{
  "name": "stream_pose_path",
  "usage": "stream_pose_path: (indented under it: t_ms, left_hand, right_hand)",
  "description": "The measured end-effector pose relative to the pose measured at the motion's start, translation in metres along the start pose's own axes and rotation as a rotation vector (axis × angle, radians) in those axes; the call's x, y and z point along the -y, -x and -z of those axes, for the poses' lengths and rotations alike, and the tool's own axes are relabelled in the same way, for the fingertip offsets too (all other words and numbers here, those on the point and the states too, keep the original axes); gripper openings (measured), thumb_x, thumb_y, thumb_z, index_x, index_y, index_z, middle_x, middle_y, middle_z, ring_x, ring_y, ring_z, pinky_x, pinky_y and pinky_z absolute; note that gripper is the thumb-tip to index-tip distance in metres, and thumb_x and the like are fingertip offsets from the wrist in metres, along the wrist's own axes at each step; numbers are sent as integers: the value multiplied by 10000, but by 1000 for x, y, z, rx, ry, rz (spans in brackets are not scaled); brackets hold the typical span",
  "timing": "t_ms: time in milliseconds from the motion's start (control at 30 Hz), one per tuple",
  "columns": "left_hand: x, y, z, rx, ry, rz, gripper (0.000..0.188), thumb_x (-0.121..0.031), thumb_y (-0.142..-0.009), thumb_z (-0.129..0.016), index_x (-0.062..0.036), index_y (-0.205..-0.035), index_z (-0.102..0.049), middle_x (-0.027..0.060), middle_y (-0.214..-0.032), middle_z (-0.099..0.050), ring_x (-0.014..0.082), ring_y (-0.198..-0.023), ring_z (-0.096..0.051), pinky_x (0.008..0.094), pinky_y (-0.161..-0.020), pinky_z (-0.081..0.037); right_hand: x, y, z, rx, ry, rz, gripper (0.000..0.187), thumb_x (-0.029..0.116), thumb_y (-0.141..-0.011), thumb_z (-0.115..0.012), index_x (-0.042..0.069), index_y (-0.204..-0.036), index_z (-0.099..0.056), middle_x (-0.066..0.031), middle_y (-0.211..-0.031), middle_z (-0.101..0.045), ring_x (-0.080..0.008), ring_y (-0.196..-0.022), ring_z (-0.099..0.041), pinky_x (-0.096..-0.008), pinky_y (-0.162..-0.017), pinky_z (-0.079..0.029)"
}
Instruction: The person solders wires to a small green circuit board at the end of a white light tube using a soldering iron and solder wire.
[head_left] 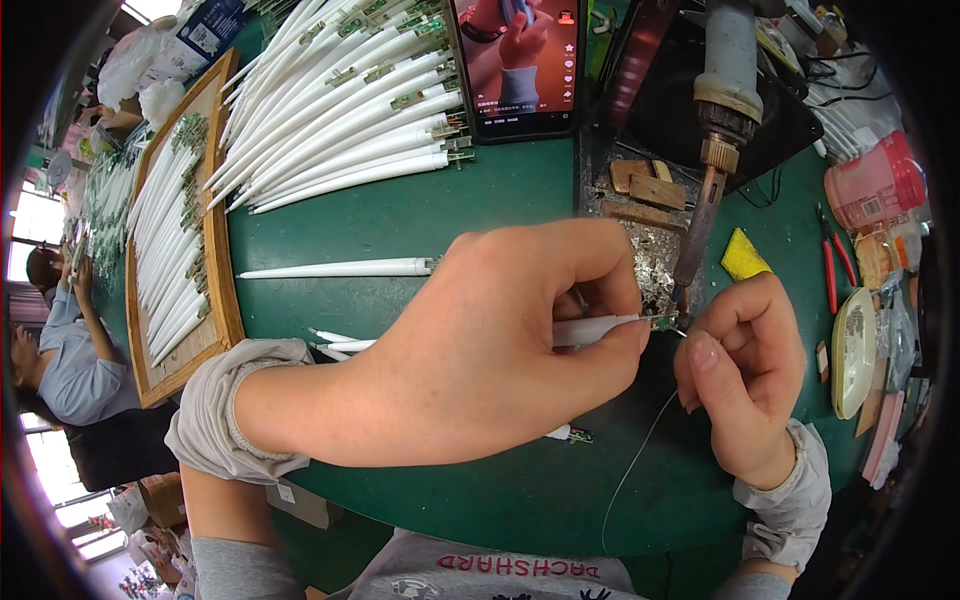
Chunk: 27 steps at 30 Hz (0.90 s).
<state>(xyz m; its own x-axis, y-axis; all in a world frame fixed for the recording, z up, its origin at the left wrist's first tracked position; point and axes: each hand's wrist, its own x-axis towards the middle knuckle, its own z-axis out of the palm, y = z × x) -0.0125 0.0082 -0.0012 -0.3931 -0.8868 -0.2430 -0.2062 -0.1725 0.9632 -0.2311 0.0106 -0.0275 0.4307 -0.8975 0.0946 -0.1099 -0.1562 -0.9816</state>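
Note:
My left hand is closed in a pinch around a white tapered pen tube. A small green circuit board sticks out of the tube's right end, close below the tip of a soldering iron that comes down from the upper edge. Whether tip and board touch, I cannot tell. My right hand pinches a thin solder wire beside the board; the wire's slack curves down over the green table. One white pen tube lies alone beyond my left wrist, and more tube ends poke out from under it.
A large pile of white pen tubes lies at the back left, beside a wood-framed tray of more. A phone stands behind. To the right are a yellow sponge, red-handled pliers and a pale dish. Another person sits far left.

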Motion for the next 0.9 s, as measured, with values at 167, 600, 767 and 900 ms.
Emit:
stream_pose_path:
  t_ms: [167,600,767,900]
  left_hand:
    - [4,-2,-1,-31,27,-56,73,-8,-846,-647,12,-864,-579,4,-774,-584,18,-718,-534,165,-573,-406]
    - [2,2,0,-72,-46,-155,87,13,-834,-650,21,-887,-582,27,-829,-606,32,-728,-542,174,-595,-430]
    - [2,4,2,-60,-20,-69,82,9,-835,-649,20,-879,-581,23,-818,-599,27,-720,-540,170,-584,-425]
    - [2,2,2,-56,17,-32,81,8,-834,-650,17,-872,-579,11,-793,-582,24,-710,-536,165,-576,-415]
  right_hand:
    - [0,-2,-5,-44,-78,-5,138,12,-898,-565,-14,-959,-443,-25,-780,-523,-35,-605,-486,-179,-535,-371]
    - [-3,-3,-9,-46,-103,66,158,11,-896,-578,-17,-973,-443,-36,-800,-522,-47,-627,-503,-180,-557,-397]
    - [-7,-1,-3,-34,-22,70,173,21,-877,-608,-14,-964,-462,-26,-805,-523,-30,-627,-468,-169,-560,-364]
    - [-6,-2,-6,-52,-39,25,179,25,-871,-618,-16,-957,-467,-20,-790,-535,-22,-622,-456,-168,-554,-353]
